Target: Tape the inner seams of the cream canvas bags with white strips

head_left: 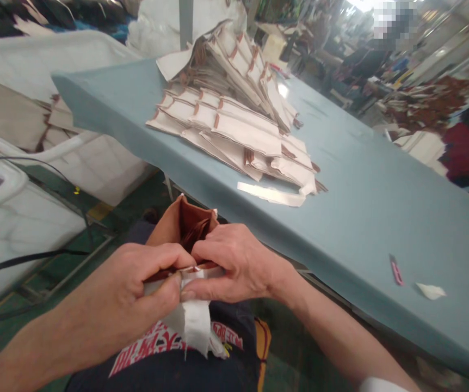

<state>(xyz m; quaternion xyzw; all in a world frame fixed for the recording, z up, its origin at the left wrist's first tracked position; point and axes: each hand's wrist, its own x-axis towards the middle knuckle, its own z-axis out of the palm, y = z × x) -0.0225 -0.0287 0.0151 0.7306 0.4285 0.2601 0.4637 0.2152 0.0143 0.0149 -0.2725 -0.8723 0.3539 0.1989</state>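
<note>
Above my lap I hold a brown fabric bag (pixel 165 226) whose mouth gapes toward the table and shows a darker brown inside. My left hand (pixel 136 288) pinches the near edge of this bag between thumb and fingers. Close beside it, my right hand (pixel 234 264) grips the same edge, its thumb pressed on a white cloth strip (pixel 197 321). This strip hangs down from between the thumbs and has a frayed lower end. What lies under my fingers is hidden.
A blue-grey table (pixel 352 218) runs diagonally ahead, bearing stacked cream pieces with brown edging (pixel 242 117) and a pale strip (pixel 271 194). A pink-handled cutter (pixel 396 271) and a white scrap (pixel 431 291) lie to the right. White bins (pixel 96 169) stand at left, with black cables nearby.
</note>
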